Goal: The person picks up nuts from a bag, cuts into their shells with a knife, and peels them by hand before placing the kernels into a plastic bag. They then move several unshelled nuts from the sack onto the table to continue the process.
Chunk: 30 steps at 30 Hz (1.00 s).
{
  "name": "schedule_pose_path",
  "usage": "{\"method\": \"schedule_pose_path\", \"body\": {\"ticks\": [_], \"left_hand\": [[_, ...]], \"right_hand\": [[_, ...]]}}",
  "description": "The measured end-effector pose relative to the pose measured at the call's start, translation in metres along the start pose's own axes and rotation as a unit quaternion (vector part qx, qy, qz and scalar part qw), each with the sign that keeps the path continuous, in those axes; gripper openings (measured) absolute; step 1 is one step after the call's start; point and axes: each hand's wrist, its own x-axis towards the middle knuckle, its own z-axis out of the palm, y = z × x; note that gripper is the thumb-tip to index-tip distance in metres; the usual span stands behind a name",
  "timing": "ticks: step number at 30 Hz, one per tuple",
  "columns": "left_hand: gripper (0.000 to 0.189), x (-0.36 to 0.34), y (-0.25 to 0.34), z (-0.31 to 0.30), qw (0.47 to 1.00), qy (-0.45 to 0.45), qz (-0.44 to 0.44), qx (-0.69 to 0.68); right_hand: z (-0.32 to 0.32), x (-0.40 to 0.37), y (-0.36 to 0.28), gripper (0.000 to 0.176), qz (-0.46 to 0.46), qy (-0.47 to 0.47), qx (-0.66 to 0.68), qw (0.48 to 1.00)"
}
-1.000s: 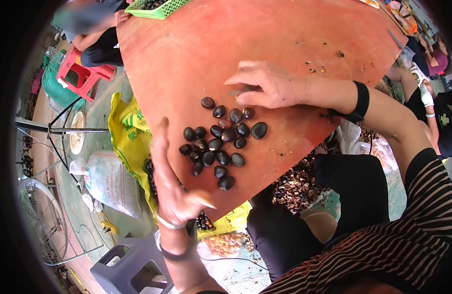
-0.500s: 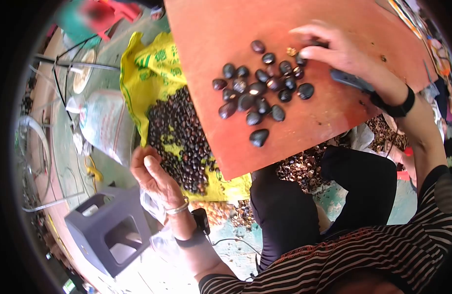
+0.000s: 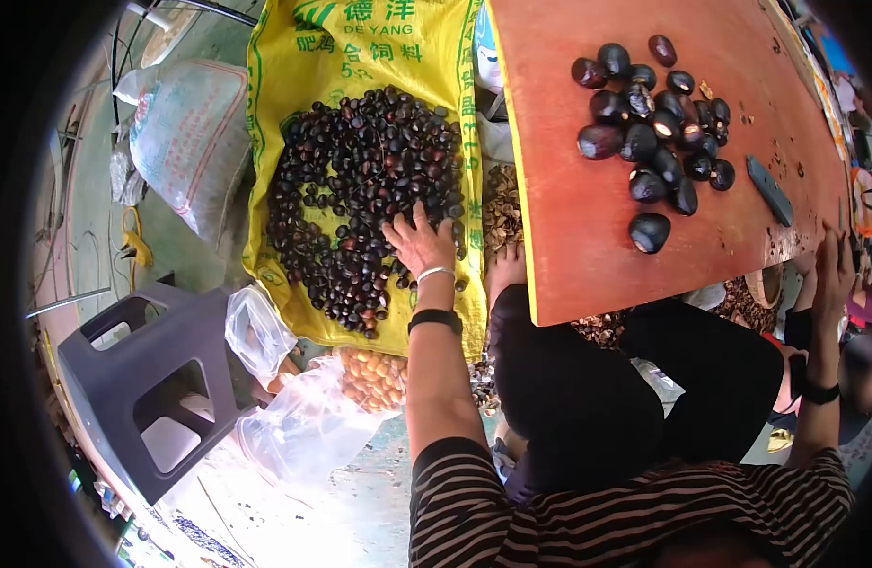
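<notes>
My left hand (image 3: pixel 424 248) reaches over a pile of glossy dark nuts (image 3: pixel 360 170) spread on a yellow printed sack (image 3: pixel 355 47). Its fingers are spread and touch the near right part of the pile, with nothing visibly gripped. Out at the right, my right hand (image 3: pixel 833 270) is by the corner of the orange-red board (image 3: pixel 587 256), fingers stretched out and holding nothing. On the board lies a cluster of larger-looking dark nuts (image 3: pixel 665 166). A dark, narrow tool (image 3: pixel 769 189), perhaps a knife handle, rests to the right of them.
A grey plastic stool (image 3: pixel 152 379) stands at the left, beside clear plastic bags (image 3: pixel 308 426), one with orange-yellow pieces (image 3: pixel 371 379). A stuffed white sack (image 3: pixel 192 142) leans behind. Broken shells (image 3: pixel 502 204) lie beneath the board. Another person (image 3: pixel 866 369) is at the far right.
My left hand has moved from the sack's edge onto the nut pile. My right hand has left the nuts on the board for its right corner. The view has swung left.
</notes>
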Motion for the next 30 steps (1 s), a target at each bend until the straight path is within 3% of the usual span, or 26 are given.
{"method": "schedule_pose_path", "body": {"ticks": [1, 4, 5, 6, 7, 10, 11, 13, 15, 17, 19, 20, 24, 27, 29, 30], "left_hand": [[0.058, -0.001, 0.005, 0.006, 0.999, -0.042, -0.021, -0.007], [0.054, -0.027, 0.006, 0.028, 0.995, -0.060, 0.025, 0.072], [0.043, -0.034, 0.002, 0.033, 0.993, -0.073, 0.042, 0.080], [0.037, -0.040, -0.006, 0.041, 0.994, -0.039, 0.084, 0.055], [0.032, -0.046, -0.014, 0.047, 0.992, -0.004, 0.125, 0.030], [0.020, -0.046, -0.033, 0.043, 0.974, -0.007, 0.225, 0.037], [0.017, -0.046, -0.039, 0.039, 0.967, -0.042, 0.248, 0.034], [0.016, -0.046, -0.047, 0.032, 0.955, -0.087, 0.283, 0.016], [0.014, -0.047, -0.054, 0.028, 0.954, -0.101, 0.282, -0.003], [0.012, -0.046, -0.056, 0.023, 0.952, -0.116, 0.282, -0.023], [0.010, -0.045, -0.055, 0.016, 0.972, -0.084, 0.216, -0.045], [0.020, -0.044, -0.052, 0.013, 0.976, -0.029, 0.204, -0.064], [0.027, -0.016, -0.023, 0.001, 0.975, 0.069, 0.158, -0.142], [0.025, 0.015, 0.009, 0.009, 0.982, 0.032, 0.131, -0.132], [0.027, 0.029, 0.028, 0.016, 0.991, -0.050, 0.098, -0.073], [0.031, 0.029, 0.034, 0.024, 0.990, -0.088, 0.108, 0.019]], "right_hand": [[-0.001, -0.013, 0.002, 0.030, -0.003, -0.001, -0.005, 1.000], [-0.002, -0.039, 0.007, 0.030, -0.016, 0.029, -0.012, 0.999], [-0.005, -0.045, 0.009, 0.030, 0.041, 0.023, 0.014, 0.999], [-0.009, -0.051, 0.012, 0.030, 0.098, 0.017, 0.040, 0.994], [-0.012, -0.056, 0.024, 0.030, 0.096, 0.016, 0.038, 0.995], [-0.011, -0.065, 0.043, 0.029, -0.026, 0.003, -0.057, 0.998], [-0.014, -0.067, 0.051, 0.029, -0.027, 0.003, -0.058, 0.998], [-0.015, -0.068, 0.066, 0.028, 0.063, -0.003, 0.023, 0.998], [-0.005, -0.072, 0.068, 0.028, 0.052, 0.015, 0.024, 0.998], [0.000, -0.076, 0.069, 0.029, 0.116, 0.036, 0.078, 0.990], [-0.003, -0.078, 0.077, 0.029, 0.129, 0.027, 0.097, 0.987], [-0.004, -0.078, 0.082, 0.029, 0.138, 0.019, 0.116, 0.983], [-0.003, -0.084, 0.097, 0.029, 0.129, 0.026, 0.081, 0.988], [-0.001, -0.084, 0.101, 0.029, 0.163, 0.035, 0.095, 0.981], [-0.002, -0.084, 0.101, 0.029, 0.175, 0.036, 0.078, 0.981], [-0.002, -0.084, 0.101, 0.029, 0.174, 0.038, 0.079, 0.981]]}}
